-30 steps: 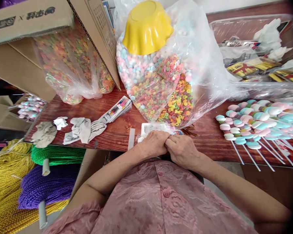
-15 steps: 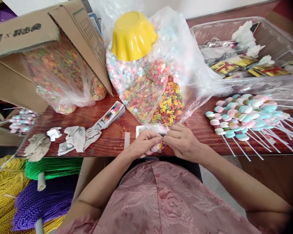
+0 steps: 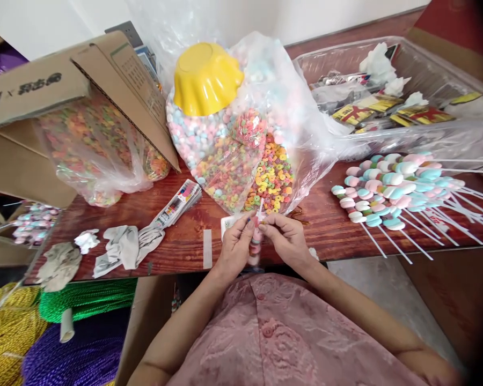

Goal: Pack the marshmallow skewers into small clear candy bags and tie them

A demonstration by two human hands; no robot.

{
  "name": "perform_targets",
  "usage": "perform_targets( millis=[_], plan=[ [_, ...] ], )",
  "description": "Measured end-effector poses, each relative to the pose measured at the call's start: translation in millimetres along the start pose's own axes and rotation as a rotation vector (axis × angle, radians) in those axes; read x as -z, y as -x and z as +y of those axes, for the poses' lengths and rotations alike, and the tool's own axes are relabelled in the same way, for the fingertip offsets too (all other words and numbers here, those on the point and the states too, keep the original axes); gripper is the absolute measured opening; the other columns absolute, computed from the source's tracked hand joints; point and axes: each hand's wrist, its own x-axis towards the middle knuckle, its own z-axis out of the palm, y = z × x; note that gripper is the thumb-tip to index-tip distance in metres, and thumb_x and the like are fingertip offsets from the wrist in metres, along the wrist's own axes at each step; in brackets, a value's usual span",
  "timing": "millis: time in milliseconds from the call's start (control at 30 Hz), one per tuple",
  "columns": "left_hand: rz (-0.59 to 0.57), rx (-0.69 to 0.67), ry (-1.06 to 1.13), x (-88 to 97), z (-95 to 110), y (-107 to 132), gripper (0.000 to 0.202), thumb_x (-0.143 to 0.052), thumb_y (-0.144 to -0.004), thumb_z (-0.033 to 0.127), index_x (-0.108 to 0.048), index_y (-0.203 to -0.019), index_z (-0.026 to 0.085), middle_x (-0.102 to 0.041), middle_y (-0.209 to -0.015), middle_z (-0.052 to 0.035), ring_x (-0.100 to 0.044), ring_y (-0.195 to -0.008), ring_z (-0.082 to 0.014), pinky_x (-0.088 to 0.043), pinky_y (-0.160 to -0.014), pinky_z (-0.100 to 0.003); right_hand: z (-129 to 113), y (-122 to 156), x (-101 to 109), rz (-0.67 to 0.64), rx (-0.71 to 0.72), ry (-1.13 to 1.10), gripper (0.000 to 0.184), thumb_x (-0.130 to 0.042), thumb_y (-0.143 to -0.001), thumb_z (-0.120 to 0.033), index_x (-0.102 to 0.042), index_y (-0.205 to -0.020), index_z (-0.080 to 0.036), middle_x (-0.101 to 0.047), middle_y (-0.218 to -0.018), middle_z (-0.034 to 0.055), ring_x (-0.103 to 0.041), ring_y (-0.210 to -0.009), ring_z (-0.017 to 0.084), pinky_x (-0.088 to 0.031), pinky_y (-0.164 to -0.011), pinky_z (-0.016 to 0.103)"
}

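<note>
Between my hands, close to the table's front edge, is a marshmallow skewer [image 3: 255, 236]. Its white stick points away from me, and the pink and pale pieces run down towards my body. My left hand [image 3: 236, 244] pinches it from the left, thumb near the base of the stick. From the right, my right hand [image 3: 284, 238] closes thumb and fingers on the same spot. Something clear and shiny shows around the lower pieces; I cannot tell whether it is a wrapper. A white flat item [image 3: 226, 222] lies partly hidden behind my left fingers.
Bags of marshmallows [image 3: 185, 128] and ring-shaped candy [image 3: 273, 177] lie ahead, a yellow bowl [image 3: 207, 80] on top. Finished-looking marshmallow skewers [image 3: 390, 187] are piled right, below a clear bin [image 3: 370, 134]. Left are a cardboard box [image 3: 124, 80], gloves [image 3: 124, 244] and printed sleeves [image 3: 179, 203].
My hands have turned, and the skewer's white stick now shows upright between them. My right hand has opened out less across the table and sits lower. The camera view has shifted slightly.
</note>
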Motion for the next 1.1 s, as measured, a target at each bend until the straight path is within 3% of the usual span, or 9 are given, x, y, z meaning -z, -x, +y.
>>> perform_targets(
  millis=[100,200,367,533,600,767,933,1033,1100],
  plan=[
    [-0.164,0.112,0.156,3.8,5.1,6.5,0.044,-0.051,-0.091,0.058,-0.058,-0.084,0.016,-0.057,-0.070,0.0001,-0.053,-0.063,-0.0106,-0.047,-0.065,-0.025,-0.1,-3.4,1.3,0.019,0.151,0.138,0.020,-0.053,-0.092,-0.024,-0.058,-0.073,-0.020,-0.057,-0.064,-0.0012,-0.052,-0.060,0.011,-0.043,-0.059,0.025],
    [-0.188,0.085,-0.010,10.5,9.7,9.0,0.043,-0.049,-0.092,0.057,-0.052,-0.078,0.016,-0.054,-0.071,0.0003,-0.050,-0.067,-0.0107,-0.044,-0.065,-0.024,4.4,-5.8,-3.4,0.067,0.309,0.314,0.018,-0.051,-0.091,-0.020,-0.057,-0.074,-0.020,-0.055,-0.066,0.0002,-0.050,-0.063,0.013,-0.041,-0.061,0.027],
    [-0.167,0.143,-0.130,20.1,8.2,3.1,0.043,-0.054,-0.088,0.058,-0.048,-0.073,0.018,-0.047,-0.063,0.0040,-0.042,-0.055,-0.0081,-0.035,-0.052,-0.021,10.1,-12.0,-9.0,0.127,0.231,0.322,0.018,-0.047,-0.092,-0.017,-0.057,-0.076,-0.020,-0.057,-0.069,0.0007,-0.053,-0.064,0.012,-0.044,-0.061,0.026],
    [-0.384,0.370,0.215,32.8,1.5,2.5,0.042,-0.065,-0.079,0.054,-0.052,-0.067,0.016,-0.055,-0.056,0.0012,-0.049,-0.044,-0.0092,-0.036,-0.046,-0.022,1.3,-13.6,18.0,-0.170,0.800,0.754,0.026,-0.047,-0.093,-0.018,-0.063,-0.113,-0.024,-0.067,-0.117,0.0088,-0.054,-0.117,0.024,-0.041,-0.093,0.044],
    [-0.566,0.422,0.260,37.0,1.4,4.3,0.039,-0.067,-0.079,0.049,-0.057,-0.065,0.013,-0.057,-0.053,-0.0012,-0.052,-0.045,-0.0105,-0.039,-0.049,-0.024,-3.1,-10.0,28.4,-0.318,0.910,0.869,0.028,-0.045,-0.096,-0.020,-0.061,-0.119,-0.022,-0.069,-0.111,0.0074,-0.053,-0.118,0.024,-0.035,-0.097,0.048],
    [-0.813,0.553,0.391,37.0,6.9,11.2,0.031,-0.075,-0.076,0.041,-0.062,-0.074,0.013,-0.056,-0.055,0.0013,-0.049,-0.043,-0.0078,-0.037,-0.048,-0.022,-18.7,2.1,39.0,-0.456,1.036,0.923,0.023,-0.045,-0.095,-0.015,-0.065,-0.108,-0.012,-0.062,-0.074,0.0022,-0.057,-0.085,0.018,-0.037,-0.088,0.043],
    [-0.877,0.599,0.471,31.3,8.6,17.1,0.033,-0.073,-0.078,0.041,-0.057,-0.070,0.014,-0.048,-0.050,0.0047,-0.041,-0.040,-0.0058,-0.043,-0.053,-0.025,-32.2,8.8,42.5,-0.536,1.009,0.912,0.022,-0.044,-0.094,-0.012,-0.066,-0.097,-0.017,-0.061,-0.075,0.0010,-0.053,-0.082,0.017,-0.035,-0.084,0.040],
    [-0.923,0.530,0.308,31.3,11.3,18.1,0.038,-0.066,-0.082,0.052,-0.056,-0.077,0.016,-0.043,-0.049,0.0066,-0.037,-0.041,-0.0064,-0.042,-0.053,-0.025,-27.1,14.9,41.3,-0.465,0.974,0.880,0.023,-0.043,-0.094,-0.015,-0.063,-0.084,-0.017,-0.055,-0.065,-0.0002,-0.049,-0.074,0.016,-0.032,-0.079,0.039],
    [-0.905,0.353,-0.041,31.7,15.5,19.4,0.038,-0.056,-0.089,0.053,-0.055,-0.080,0.016,-0.048,-0.057,0.0040,-0.042,-0.048,-0.0084,-0.042,-0.055,-0.025,-19.5,20.3,38.4,-0.426,0.848,0.867,0.023,-0.044,-0.091,-0.015,-0.060,-0.075,-0.016,-0.054,-0.062,0.0007,-0.046,-0.070,0.016,-0.031,-0.076,0.037]
  ],
)
